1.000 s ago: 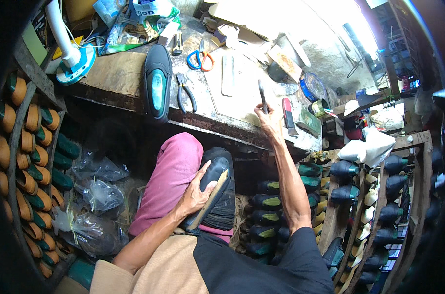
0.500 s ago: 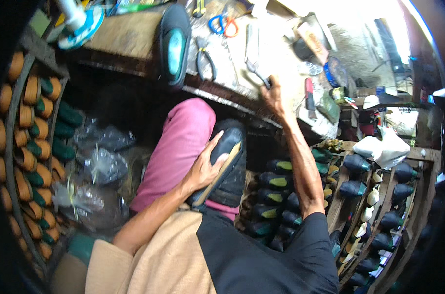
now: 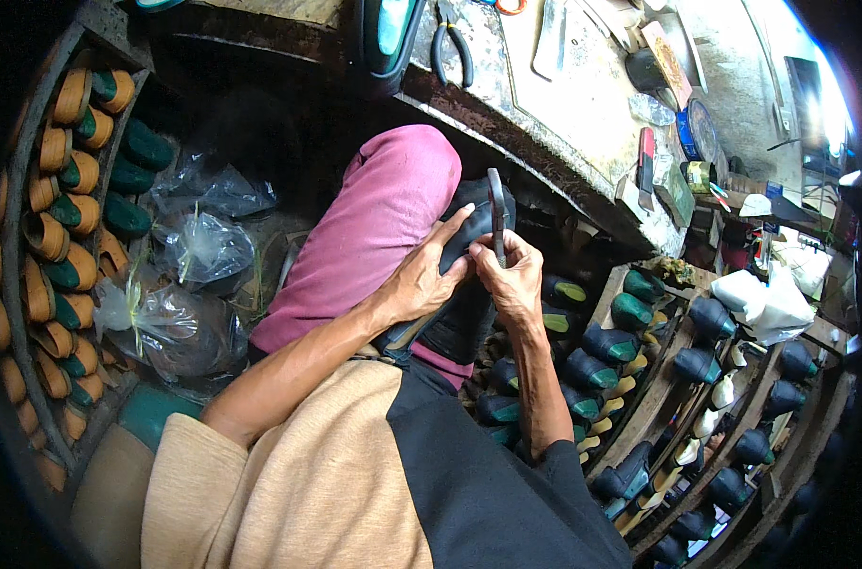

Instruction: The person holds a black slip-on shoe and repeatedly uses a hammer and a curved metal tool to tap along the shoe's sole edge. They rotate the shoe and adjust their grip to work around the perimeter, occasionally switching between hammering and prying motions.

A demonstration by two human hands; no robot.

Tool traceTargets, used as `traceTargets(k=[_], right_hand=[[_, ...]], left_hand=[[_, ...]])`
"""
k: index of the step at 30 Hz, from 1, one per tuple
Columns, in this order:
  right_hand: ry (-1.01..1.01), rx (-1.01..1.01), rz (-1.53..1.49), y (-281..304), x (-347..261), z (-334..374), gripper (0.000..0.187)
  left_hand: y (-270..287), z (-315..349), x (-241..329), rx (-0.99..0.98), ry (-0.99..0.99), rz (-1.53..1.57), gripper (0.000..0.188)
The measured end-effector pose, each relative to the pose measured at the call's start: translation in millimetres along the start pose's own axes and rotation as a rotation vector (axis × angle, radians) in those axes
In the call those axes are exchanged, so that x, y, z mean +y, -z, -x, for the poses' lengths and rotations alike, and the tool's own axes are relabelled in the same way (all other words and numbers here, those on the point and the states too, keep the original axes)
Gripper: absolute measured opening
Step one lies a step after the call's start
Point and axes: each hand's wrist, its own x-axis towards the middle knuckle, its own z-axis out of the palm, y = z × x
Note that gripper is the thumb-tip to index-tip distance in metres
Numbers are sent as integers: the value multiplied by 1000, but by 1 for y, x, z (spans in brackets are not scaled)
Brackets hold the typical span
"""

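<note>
One counter (image 3: 583,123) fronts the person's bent, pink-trousered leg (image 3: 384,199). Beside that leg, a dark shoe (image 3: 459,239) lies on the lap. The left hand (image 3: 426,275), thumb and forefinger spread, grips it; the right hand (image 3: 512,275), fingers closed, pinches a slim dark tool (image 3: 496,204).

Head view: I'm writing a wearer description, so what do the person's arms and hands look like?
The left hand and right hand are gloveless, with no watch visible on either wrist. The left sleeve is tan, the right sleeve black; both are short, ending near the elbow.
</note>
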Motion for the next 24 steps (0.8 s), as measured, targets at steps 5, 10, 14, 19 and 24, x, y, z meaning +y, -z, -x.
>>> traceTargets(k=[5, 10, 14, 19, 24], right_hand=[[56, -8, 34, 2, 4, 0, 9], [78, -9, 14, 0, 13, 1, 8], [153, -58, 119, 3, 17, -7, 12], [-5, -179, 113, 13, -9, 16, 26], [192, -169, 515, 15, -44, 80, 28]], left_hand=[[0, 0, 2, -19, 22, 31, 81], [0, 1, 2, 5, -15, -2, 81], [1, 2, 3, -13, 48, 15, 82], [6, 0, 4, -14, 10, 67, 81], [8, 1, 6, -24, 2, 55, 78]])
